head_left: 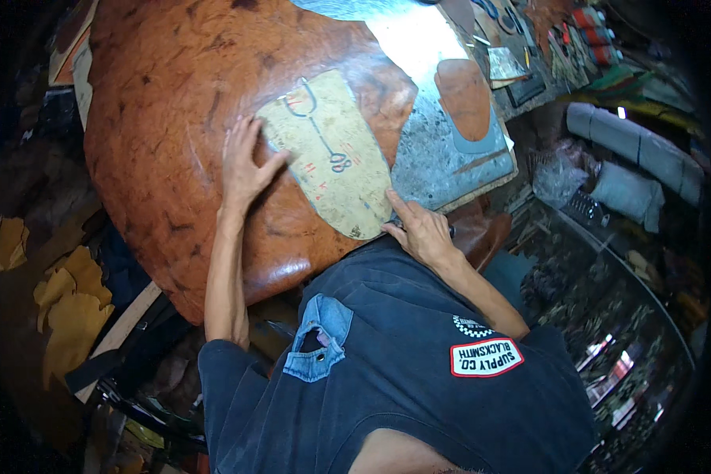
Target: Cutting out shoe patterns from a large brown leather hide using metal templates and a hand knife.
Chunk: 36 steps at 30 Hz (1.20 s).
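A large brown leather hide (174, 150) with dark blotches spreads across the work surface before me. On it lies a pale yellowish template (344, 170), long with a rounded near end and marked in blue and red. My left hand (249, 162) is open, its fingertips and thumb pressing at the template's left edge. At the near right edge of the template is my right hand (423, 231), index finger stretched along the rim. Its other fingers curl round a small tool; only a dark end and a bit near the thumb show, so its kind is unclear.
A grey-blue work board (426, 170) shows right of the hide, bearing a brown leather piece (462, 99) with a rounded end. Tools and red-capped bottles (596, 35) crowd the far right. Yellow-tan leather scraps (75, 300) lie low at left; a plastic bag (559, 174) is at right.
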Tool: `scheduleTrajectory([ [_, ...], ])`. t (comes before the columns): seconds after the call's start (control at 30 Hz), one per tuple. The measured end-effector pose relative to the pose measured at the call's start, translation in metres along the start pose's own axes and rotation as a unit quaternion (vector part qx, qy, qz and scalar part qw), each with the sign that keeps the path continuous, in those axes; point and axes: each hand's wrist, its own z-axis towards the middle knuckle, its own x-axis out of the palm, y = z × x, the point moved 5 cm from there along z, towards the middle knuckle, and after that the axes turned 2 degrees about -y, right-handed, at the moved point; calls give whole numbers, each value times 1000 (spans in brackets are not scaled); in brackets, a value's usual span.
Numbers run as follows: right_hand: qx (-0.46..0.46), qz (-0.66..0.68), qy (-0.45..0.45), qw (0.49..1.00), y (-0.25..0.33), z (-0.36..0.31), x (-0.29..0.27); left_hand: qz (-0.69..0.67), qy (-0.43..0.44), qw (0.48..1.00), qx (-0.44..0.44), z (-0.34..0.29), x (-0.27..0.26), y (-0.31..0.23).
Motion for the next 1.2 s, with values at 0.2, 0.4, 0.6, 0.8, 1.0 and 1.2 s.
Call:
scheduleTrajectory([
  [0.2, -45, -24, 94, 994, 7, 13, -2, -554, -121, 712, -415, -53, -29, 35],
  [0.4, -84, 18, 82, 993, 13, 15, -4, -636, -129, 633, -422, -129, -32, 39],
  [0.6, -72, 194, 29, 978, 17, 20, 5, -694, -158, 576, -403, -149, -40, 47],
  [0.8, -45, 233, 68, 969, 26, 16, 9, -667, -93, 609, -419, -130, -32, 64],
  [1.0, 26, 240, 58, 969, 25, 28, -2, -613, -104, 662, -420, -92, -18, 79],
  [1.2, -206, 337, 183, 900, 82, 16, -9, -773, -184, 423, -435, -142, -18, 93],
])
